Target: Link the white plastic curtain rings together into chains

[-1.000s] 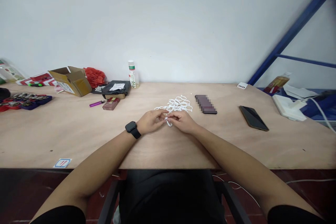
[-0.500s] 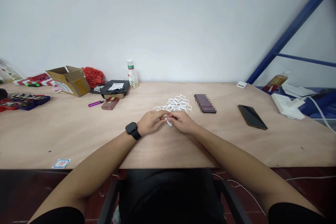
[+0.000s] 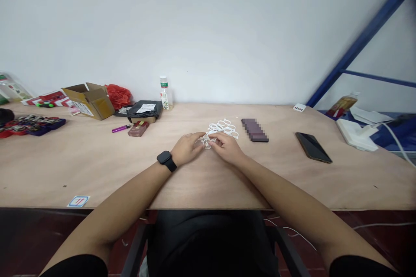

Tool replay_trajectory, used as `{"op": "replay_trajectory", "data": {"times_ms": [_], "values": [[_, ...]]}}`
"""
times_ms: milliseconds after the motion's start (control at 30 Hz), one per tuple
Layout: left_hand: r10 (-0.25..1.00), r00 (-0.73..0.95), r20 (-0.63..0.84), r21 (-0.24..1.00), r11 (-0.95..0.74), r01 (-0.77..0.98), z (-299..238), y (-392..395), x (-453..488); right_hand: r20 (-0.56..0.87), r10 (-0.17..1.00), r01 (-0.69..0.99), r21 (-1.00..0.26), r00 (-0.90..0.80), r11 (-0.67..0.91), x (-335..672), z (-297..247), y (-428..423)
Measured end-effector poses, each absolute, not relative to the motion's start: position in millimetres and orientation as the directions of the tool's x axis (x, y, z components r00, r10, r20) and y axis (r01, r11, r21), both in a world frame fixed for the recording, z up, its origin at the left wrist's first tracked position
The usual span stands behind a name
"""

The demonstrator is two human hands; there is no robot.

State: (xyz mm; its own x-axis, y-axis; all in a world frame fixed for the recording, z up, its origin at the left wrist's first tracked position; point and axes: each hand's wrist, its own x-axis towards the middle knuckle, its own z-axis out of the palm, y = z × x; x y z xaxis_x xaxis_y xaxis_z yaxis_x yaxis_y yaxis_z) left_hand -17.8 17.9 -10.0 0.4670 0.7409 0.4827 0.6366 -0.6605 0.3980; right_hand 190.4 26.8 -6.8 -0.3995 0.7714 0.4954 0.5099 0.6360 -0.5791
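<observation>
Bare worktop [image 3: 97, 169] lies open left of left hand [image 3: 186, 149], right of right hand [image 3: 227, 147], and nearside. Just beyond fingertips, white rings [image 3: 224, 126] block. Beyond-right: dark case [image 3: 254, 130], phone [image 3: 313, 147]. Beyond-left, well apart: red box [image 3: 138, 128], lighter [image 3: 121, 128].

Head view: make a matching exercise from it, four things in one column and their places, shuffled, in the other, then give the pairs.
Things:
1. white rings
2. smartwatch
3. black phone
4. cardboard box

Places:
A. far left of the table, near the wall, flaps open
B. strapped on the left wrist
C. lying flat on the table, off to the right
D. heaped mid-table, touched by the left hand and the right hand

Pairs: 1-D, 2-B, 3-C, 4-A
</observation>
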Motion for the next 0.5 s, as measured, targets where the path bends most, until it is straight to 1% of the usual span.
{"op": "replay_trajectory", "data": {"times_ms": [167, 267, 333, 400, 500], "values": [[0.835, 0.461, 0.3, 0.311, -0.543, 0.78, -24, 22, -23, 0.54, 0.781, 0.583, -0.539, -0.314, 0.607, 208, -10, 52], [0.869, 0.459, 0.185, 0.3, -0.495, 0.816, -27, 22, -23, 0.554, 0.78, 0.668, -0.465, -0.292, 0.581, 224, -13, 78], [0.88, 0.455, 0.139, 0.304, -0.475, 0.826, -27, 22, -21, 0.485, 0.83, 0.739, -0.446, -0.276, 0.506, 234, -17, 99], [0.887, 0.445, 0.12, 0.306, -0.46, 0.834, -27, 22, -19, 0.371, 0.889, 0.804, -0.422, -0.268, 0.419, 241, -23, 119], [0.897, 0.429, 0.104, 0.302, -0.44, 0.846, -26, 21, -17, 0.199, 0.943, 0.855, -0.403, -0.267, 0.327, 245, -32, 143]]}}
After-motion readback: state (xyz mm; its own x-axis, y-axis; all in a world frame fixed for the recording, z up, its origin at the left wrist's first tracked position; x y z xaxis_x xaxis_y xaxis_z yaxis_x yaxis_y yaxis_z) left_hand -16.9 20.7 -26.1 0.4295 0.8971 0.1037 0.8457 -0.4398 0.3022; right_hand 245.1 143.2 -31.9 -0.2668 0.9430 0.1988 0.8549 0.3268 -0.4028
